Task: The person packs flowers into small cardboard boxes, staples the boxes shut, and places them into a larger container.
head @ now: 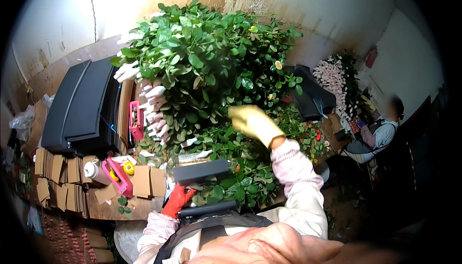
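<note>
My left hand (pixel 177 199), in a red rubber glove, rests at the left end of a leafy bunch of stems (pixel 249 188). This bunch lies between a dark grey padded block (pixel 200 171) and a dark padded bar (pixel 209 209) along the front. The left fingers are partly hidden. My right hand (pixel 254 122), in a pale yellow glove and blurred, reaches to the lower edge of a large pile of leafy, rose-like stems (pixel 216 58). Its fingertips are too blurred to show any grip. White sleeved flower heads (pixel 155 109) stick out at the pile's left.
Black foam sheets (pixel 83 105) stand at left, beside a pink tape dispenser (pixel 136 119). Cardboard pieces (pixel 72 170), a white bottle (pixel 96 172), another pink dispenser (pixel 117 177) and yellow tape (pixel 128 167) line the front left. A co-worker (pixel 382 134) sits at right near more sleeved flowers (pixel 330 80).
</note>
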Available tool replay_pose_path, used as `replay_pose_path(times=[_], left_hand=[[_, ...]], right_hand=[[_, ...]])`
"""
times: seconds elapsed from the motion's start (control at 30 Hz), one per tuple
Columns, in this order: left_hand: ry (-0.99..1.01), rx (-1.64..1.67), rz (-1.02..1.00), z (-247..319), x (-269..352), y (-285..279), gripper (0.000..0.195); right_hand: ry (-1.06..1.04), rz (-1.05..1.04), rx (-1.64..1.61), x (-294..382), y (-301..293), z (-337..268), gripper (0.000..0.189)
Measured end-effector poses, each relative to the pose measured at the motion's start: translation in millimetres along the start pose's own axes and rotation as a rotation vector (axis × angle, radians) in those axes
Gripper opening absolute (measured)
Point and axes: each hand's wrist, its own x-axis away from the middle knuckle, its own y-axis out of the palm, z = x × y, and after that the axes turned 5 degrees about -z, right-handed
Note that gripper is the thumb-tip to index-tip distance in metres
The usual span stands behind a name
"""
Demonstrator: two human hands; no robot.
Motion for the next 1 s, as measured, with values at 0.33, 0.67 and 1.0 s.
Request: replay_pose_path(times=[0.33, 0.67, 1.0], left_hand=[[0.037, -0.197, 0.209, -18, -3, 27, 0.028], [-0.035, -0.240, 0.153, -7, 0, 22, 0.036], [0.009, -0.276, 0.179, 12, -10, 20, 0.028]], right_hand=[[0.048, 0.382, 0.780, -194, -111, 31, 0.020], [0.027, 0.069, 0.693, -69, -8, 0, 0.011], [0.601, -0.749, 0.507, -13, 64, 17, 0.028]])
